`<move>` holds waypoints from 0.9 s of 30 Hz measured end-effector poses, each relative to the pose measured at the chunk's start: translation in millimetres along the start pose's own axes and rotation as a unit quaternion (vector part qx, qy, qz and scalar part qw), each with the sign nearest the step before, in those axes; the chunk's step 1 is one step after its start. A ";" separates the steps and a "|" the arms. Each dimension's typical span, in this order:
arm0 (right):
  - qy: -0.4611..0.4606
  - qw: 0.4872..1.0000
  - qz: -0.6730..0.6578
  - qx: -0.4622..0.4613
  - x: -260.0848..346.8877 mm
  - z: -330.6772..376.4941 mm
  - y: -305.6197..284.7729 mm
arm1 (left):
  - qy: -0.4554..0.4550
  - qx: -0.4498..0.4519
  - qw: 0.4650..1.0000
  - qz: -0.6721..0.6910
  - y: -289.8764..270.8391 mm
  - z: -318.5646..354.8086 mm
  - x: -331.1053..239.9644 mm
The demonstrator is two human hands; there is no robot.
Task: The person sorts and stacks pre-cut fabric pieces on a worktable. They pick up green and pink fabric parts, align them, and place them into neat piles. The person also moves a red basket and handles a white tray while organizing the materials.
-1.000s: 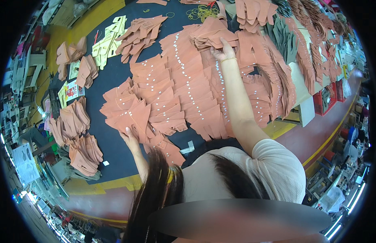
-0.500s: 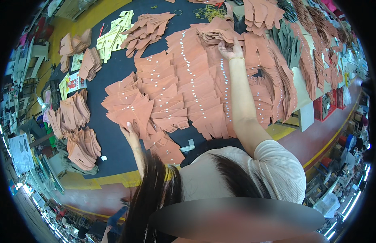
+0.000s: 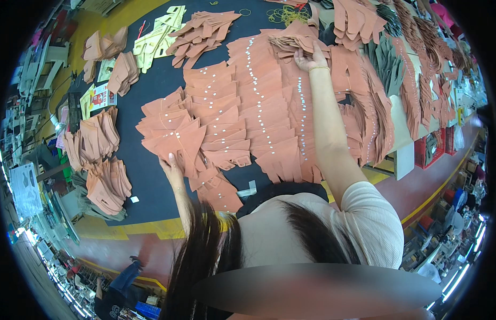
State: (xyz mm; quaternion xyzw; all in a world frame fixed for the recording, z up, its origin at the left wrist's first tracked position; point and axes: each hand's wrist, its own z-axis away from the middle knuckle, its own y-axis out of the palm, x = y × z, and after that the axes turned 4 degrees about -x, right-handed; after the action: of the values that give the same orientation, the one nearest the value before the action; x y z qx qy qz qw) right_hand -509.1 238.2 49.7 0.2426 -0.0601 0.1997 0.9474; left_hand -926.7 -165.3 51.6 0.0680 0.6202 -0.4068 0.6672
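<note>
The right hand (image 3: 311, 57) reaches to the far side of the dark desk (image 3: 152, 181), its grip closed on a small fanned stack of terracotta cut pieces (image 3: 297, 42) held just above the overlapped rows of like pieces (image 3: 248, 117). The left hand (image 3: 173, 164) lies flat near the desk's near edge, fingers spread, pressing down a large triangular piece (image 3: 178, 141) at the left end of the rows, holding nothing. The step looks like laying out or gathering pieces row by row. The next move likely calls for keeping the stack square while the left hand steadies the spread.
</note>
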 end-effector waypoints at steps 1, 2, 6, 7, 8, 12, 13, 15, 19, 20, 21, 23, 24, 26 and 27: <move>-0.006 1.000 0.005 0.007 -1.1 -3.0 -1.3 | 0.000 0.002 1.000 0.009 0.1 -0.5 0.3; -0.006 1.000 0.005 0.009 -1.2 -4.9 -2.5 | -0.010 -0.003 1.000 0.015 0.1 -0.9 0.5; 0.003 0.994 -0.069 0.083 2.1 5.6 -11.5 | 0.025 -0.005 0.999 0.030 -0.2 0.3 -0.8; 0.010 0.991 -0.080 0.103 1.8 13.2 -14.3 | 0.033 -0.005 0.999 0.005 -1.8 0.7 -2.8; 0.020 0.988 -0.100 0.114 1.8 22.3 -15.7 | 0.051 -0.010 0.998 -0.023 -3.0 1.6 -5.5; 0.015 0.966 -0.094 0.242 -2.1 71.0 -21.4 | 0.059 -0.123 0.986 -0.091 -9.8 5.8 -30.8; 0.028 0.952 -0.082 0.293 -2.9 85.1 -23.1 | 0.088 -0.145 0.982 -0.089 -12.6 8.4 -41.6; 0.037 0.929 -0.064 0.363 -4.3 114.8 -25.9 | 0.111 -0.188 0.973 -0.079 -15.4 16.7 -67.4; -0.030 0.908 0.138 0.394 -8.1 181.6 -35.1 | 0.184 -0.142 0.968 0.094 -2.2 31.8 -128.2; -0.117 0.889 0.237 0.374 -15.2 195.3 -34.2 | 0.196 -0.096 0.967 0.129 5.6 36.7 -141.8; -0.129 0.849 0.270 0.436 -19.2 210.2 -34.3 | 0.162 -0.042 0.978 0.123 12.3 35.6 -156.6; -0.162 0.781 0.340 0.498 -32.6 243.1 -48.3 | 0.165 0.129 0.942 0.262 32.8 46.5 -177.1; -0.141 0.767 0.383 0.495 -38.8 256.7 -52.1 | 0.134 0.171 0.936 0.277 41.9 55.2 -184.1; -0.115 0.739 0.431 0.504 -53.0 280.8 -60.4 | 0.126 0.264 0.898 0.329 54.9 64.6 -197.7; -0.102 0.726 0.454 0.507 -60.3 291.6 -65.6 | 0.104 0.298 0.887 0.337 53.8 76.8 -199.8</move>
State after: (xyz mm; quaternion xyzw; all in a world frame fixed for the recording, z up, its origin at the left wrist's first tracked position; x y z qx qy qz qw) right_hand -542.4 23.5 263.6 0.6496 -0.1486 0.5806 0.4678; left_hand -813.5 -84.0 222.7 0.5108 0.4749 -0.3136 0.6443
